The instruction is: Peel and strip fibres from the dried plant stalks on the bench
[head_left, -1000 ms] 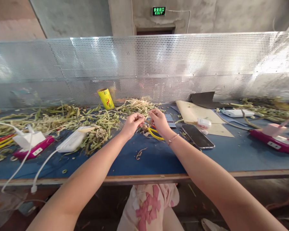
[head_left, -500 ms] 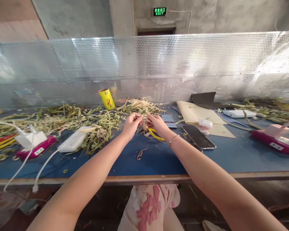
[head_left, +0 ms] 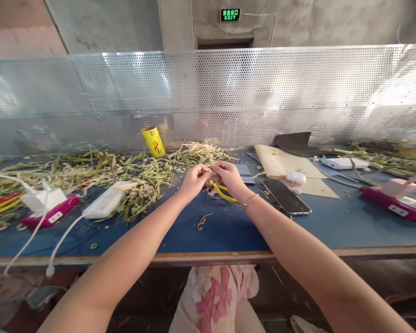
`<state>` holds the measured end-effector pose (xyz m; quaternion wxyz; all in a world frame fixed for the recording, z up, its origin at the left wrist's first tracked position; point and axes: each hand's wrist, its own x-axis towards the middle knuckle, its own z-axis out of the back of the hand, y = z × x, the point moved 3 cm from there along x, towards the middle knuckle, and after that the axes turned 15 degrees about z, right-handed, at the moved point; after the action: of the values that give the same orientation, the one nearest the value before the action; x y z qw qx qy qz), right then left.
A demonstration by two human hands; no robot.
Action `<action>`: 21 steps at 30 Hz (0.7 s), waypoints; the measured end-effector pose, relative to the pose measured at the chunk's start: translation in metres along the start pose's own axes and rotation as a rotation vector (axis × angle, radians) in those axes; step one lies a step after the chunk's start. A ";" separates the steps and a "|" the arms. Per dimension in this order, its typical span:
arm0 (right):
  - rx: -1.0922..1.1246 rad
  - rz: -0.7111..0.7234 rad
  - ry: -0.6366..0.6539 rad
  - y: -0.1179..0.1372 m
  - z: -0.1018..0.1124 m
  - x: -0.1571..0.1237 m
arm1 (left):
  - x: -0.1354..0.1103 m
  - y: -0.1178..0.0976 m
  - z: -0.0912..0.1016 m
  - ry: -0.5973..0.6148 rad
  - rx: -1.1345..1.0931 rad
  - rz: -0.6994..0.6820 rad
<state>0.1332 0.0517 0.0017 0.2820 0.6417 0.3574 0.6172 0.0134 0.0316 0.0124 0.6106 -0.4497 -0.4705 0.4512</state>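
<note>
My left hand (head_left: pixel 195 179) and my right hand (head_left: pixel 228 176) meet above the middle of the blue table (head_left: pixel 180 240), fingertips pinched close together. What lies between the fingertips is too small and too covered to name. Just under my right hand is a yellow loop (head_left: pixel 223 193) with scissor-like handles, partly hidden. Behind both hands rises a heap of pale dried plant strips (head_left: pixel 203 152). A curled dry scrap (head_left: pixel 203 222) lies on the table in front of them.
Dried stalks and leaves (head_left: pixel 145 185) spread leftward, with a white power bank (head_left: pixel 106 201) and a magenta power strip (head_left: pixel 50 217). A yellow tube (head_left: pixel 153 142) stands behind. Rightward lie a phone (head_left: pixel 287 197), brown paper (head_left: pixel 280 162) and another power strip (head_left: pixel 395 206). A perforated metal screen (head_left: pixel 215 97) closes the back.
My hands have drawn closer, fingertips now nearly touching; the left has shifted slightly right. Things on the table keep their places.
</note>
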 end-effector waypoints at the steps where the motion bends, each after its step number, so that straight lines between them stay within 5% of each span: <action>1: -0.024 0.020 0.005 0.001 0.001 0.000 | 0.000 0.000 0.000 -0.004 -0.027 0.014; 15: -0.107 0.080 0.068 0.006 -0.006 -0.001 | 0.004 0.004 0.006 -0.244 -0.485 0.166; 21: -0.059 0.039 -0.007 0.008 -0.005 -0.002 | 0.007 0.002 0.007 -0.156 -0.393 0.101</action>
<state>0.1291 0.0451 0.0073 0.2902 0.6421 0.3255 0.6306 0.0070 0.0392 0.0130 0.4496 -0.5469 -0.5719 0.4143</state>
